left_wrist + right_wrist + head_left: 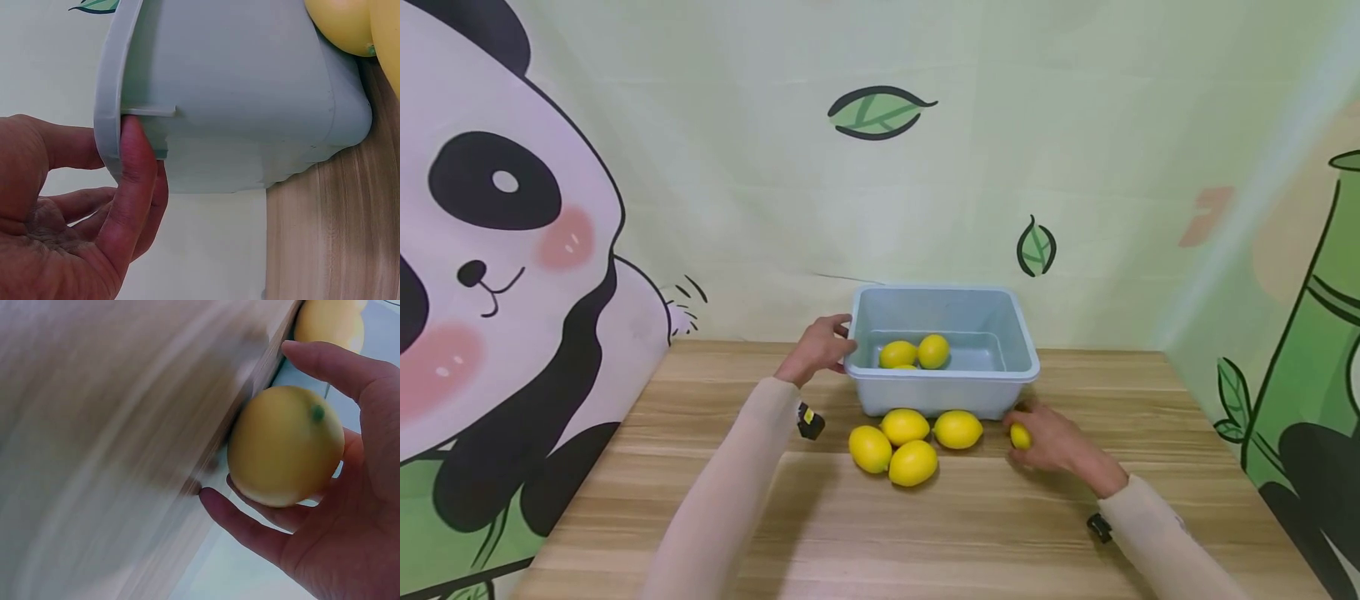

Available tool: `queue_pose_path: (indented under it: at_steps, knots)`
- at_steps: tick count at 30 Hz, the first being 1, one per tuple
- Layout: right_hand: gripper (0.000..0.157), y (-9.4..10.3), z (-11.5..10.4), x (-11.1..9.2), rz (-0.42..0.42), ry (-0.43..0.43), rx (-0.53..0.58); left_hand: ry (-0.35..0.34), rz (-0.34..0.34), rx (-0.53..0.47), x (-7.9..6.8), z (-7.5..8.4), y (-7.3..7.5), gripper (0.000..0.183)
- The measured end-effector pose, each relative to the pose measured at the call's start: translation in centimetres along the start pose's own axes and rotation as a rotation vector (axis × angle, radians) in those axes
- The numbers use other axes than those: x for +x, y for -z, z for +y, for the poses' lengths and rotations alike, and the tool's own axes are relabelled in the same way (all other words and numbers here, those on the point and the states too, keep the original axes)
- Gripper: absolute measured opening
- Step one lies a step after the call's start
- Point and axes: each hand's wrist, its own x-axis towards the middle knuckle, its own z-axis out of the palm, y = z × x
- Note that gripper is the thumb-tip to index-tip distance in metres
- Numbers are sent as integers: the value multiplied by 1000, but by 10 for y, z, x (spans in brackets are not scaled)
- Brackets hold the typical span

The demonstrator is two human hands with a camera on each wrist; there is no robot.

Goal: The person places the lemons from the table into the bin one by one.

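A light blue plastic bin (947,393) stands on the wooden table near the back wall. My left hand (822,346) grips its left rim; in the left wrist view, finger (134,181) and thumb lie on either side of the rim. Three lemons (933,352) show inside, one mostly hidden by the front wall. By the bin's front right corner, my right hand (1051,437) curves loosely around a lemon (284,447). In the right wrist view, its thumb (328,365) stands apart from this fruit, with fingers below and behind it.
Several more lemons (913,463) lie grouped on the wooden table (865,542) in front of the bin. Close behind the bin rises a pale green wall covering (760,208) printed with leaves and a panda. A black wrist device (809,422) shows at my left sleeve.
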Motion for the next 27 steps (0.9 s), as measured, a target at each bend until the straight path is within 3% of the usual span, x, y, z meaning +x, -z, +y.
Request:
queue_pose_path:
  at_steps: [14, 27]
  knots:
    - [18, -7, 1, -1, 82, 100, -31, 4, -2, 8, -2, 2, 1, 64]
    - [19, 7, -20, -6, 83, 93, -20, 3, 8, 13, -2, 2, 0, 63]
